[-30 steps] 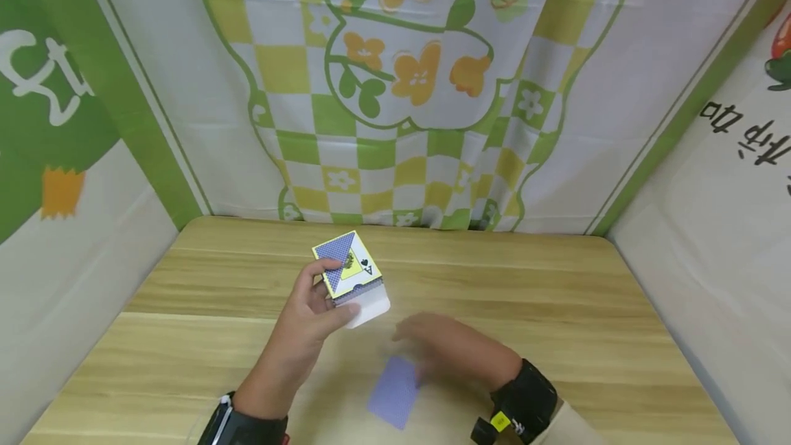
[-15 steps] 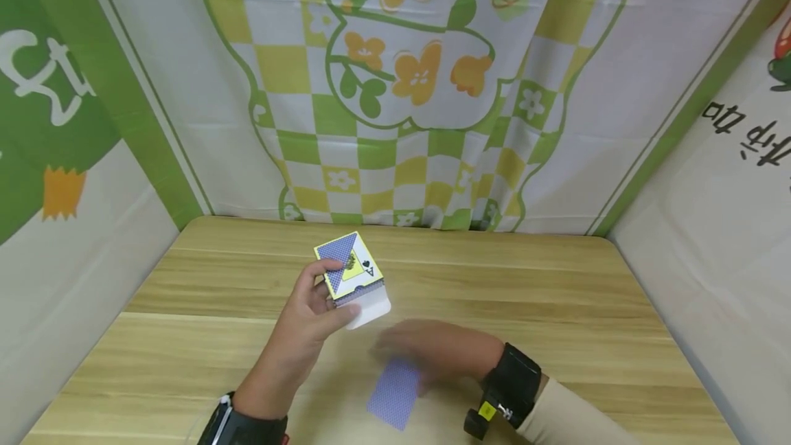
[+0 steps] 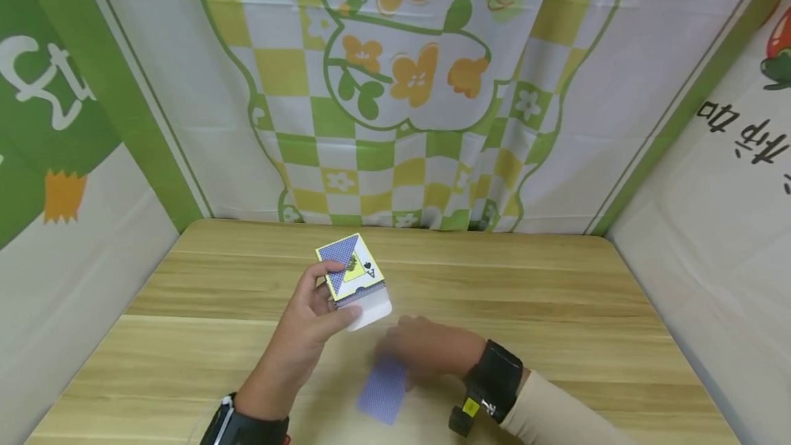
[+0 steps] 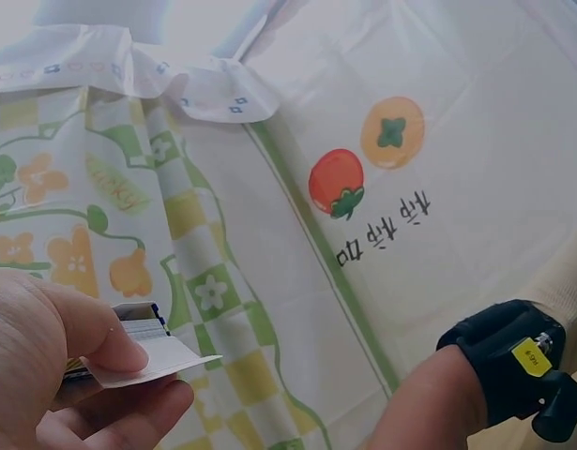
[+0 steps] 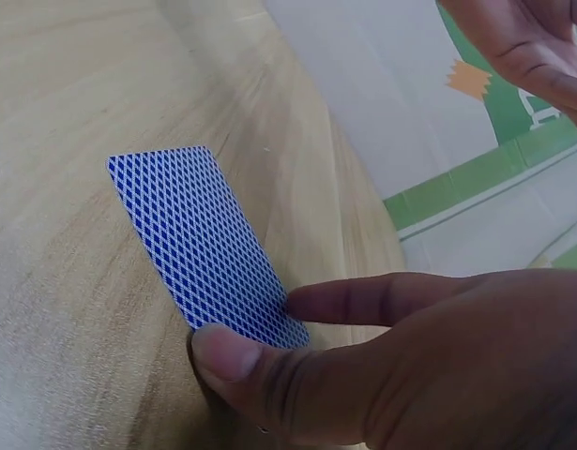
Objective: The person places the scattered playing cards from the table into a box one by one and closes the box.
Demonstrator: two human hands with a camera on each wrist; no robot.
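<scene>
My left hand [image 3: 303, 325] grips a playing-card box [image 3: 357, 270] above the table, fingers behind and over it and the thumb on its white flap [image 3: 372, 309]. The box shows a blue-checked, yellow-edged face with an ace, and its flap end stands open towards me. In the left wrist view, pale card edges [image 4: 145, 327] show inside the mouth. Nearer the front, a playing card [image 3: 381, 393] with a blue lattice back is pinched at its far end by my right hand [image 3: 426, 349]. The right wrist view has the thumb [image 5: 227, 352] and one finger at opposite edges of the card [image 5: 199, 234].
The wooden table [image 3: 556, 294] has its back edge against a green-and-yellow checked curtain [image 3: 383, 163]. Printed cloth walls [image 3: 698, 177] rise on both sides. Black bands with small devices [image 3: 494, 380] sit on both wrists.
My right hand has moved left over the table, blurred along the way, and the card has slid slightly left with it. My left hand and the box have stayed almost still.
</scene>
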